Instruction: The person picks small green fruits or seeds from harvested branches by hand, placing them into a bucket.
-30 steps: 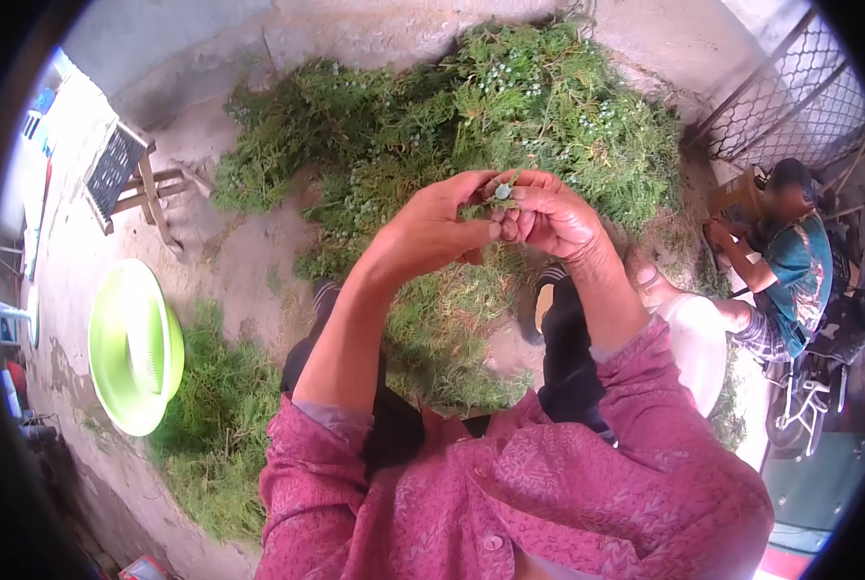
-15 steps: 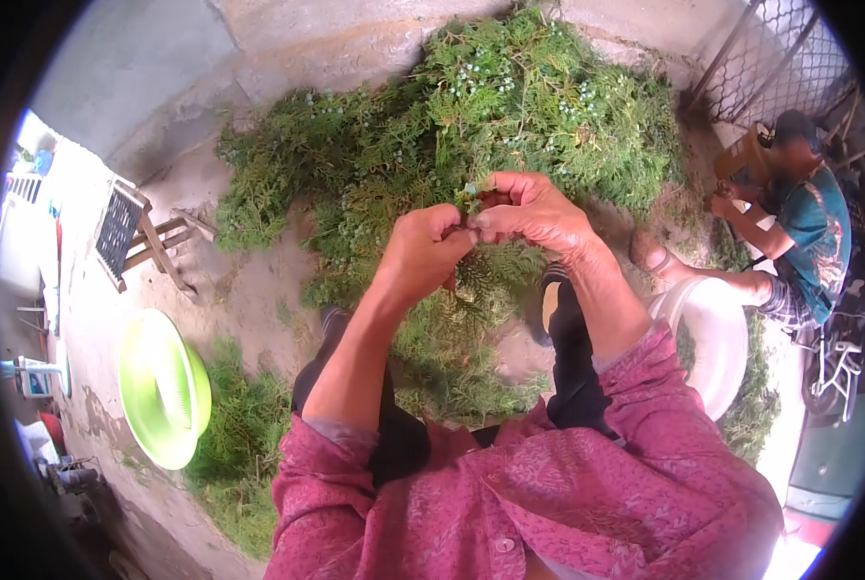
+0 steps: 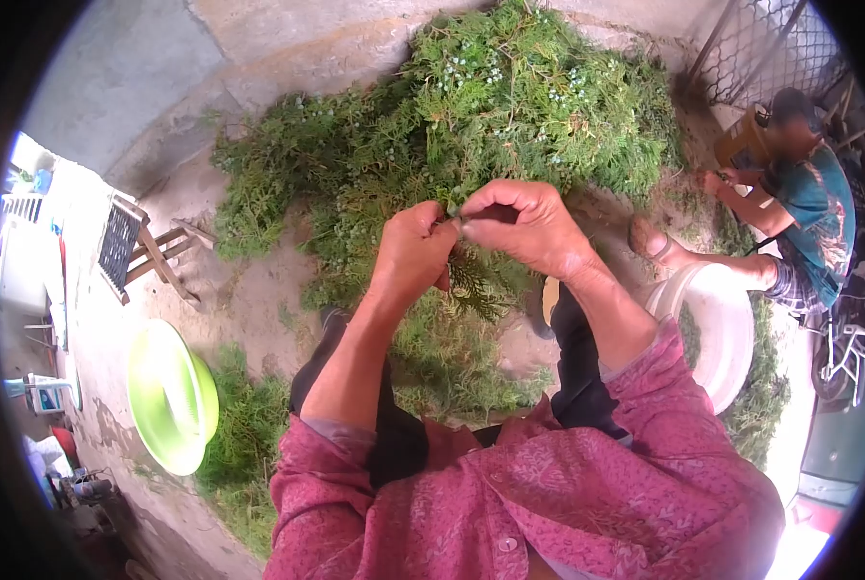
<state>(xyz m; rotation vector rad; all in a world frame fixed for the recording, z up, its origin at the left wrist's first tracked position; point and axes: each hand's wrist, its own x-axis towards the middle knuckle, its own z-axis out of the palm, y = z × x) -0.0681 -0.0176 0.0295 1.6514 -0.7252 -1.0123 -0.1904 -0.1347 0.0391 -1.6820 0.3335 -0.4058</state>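
My left hand (image 3: 415, 249) is closed around a leafy evergreen sprig (image 3: 478, 288), whose flat green fronds hang below the fingers. Beside it, my right hand (image 3: 537, 230) has thumb and forefinger brought together at the sprig's upper end. A tiny pale bit shows at those fingertips, too small to name. Both hands meet in front of a large heap of cut evergreen branches (image 3: 539, 106), dotted with pale blue-green berries. More green cuttings (image 3: 452, 358) lie on the ground between my legs.
A lime-green basin (image 3: 147, 406) stands at the left, next to loose cuttings (image 3: 244, 425). Behind it is a wooden-framed stool or chair (image 3: 142, 246). A white tub (image 3: 727, 333) stands at my right. Beyond it a seated person (image 3: 819, 213) works with both hands.
My right hand's fingertips have shifted slightly left and down along the sprig's top, and its thumb and forefinger form a wider loop. The left hand has stayed nearly in place.
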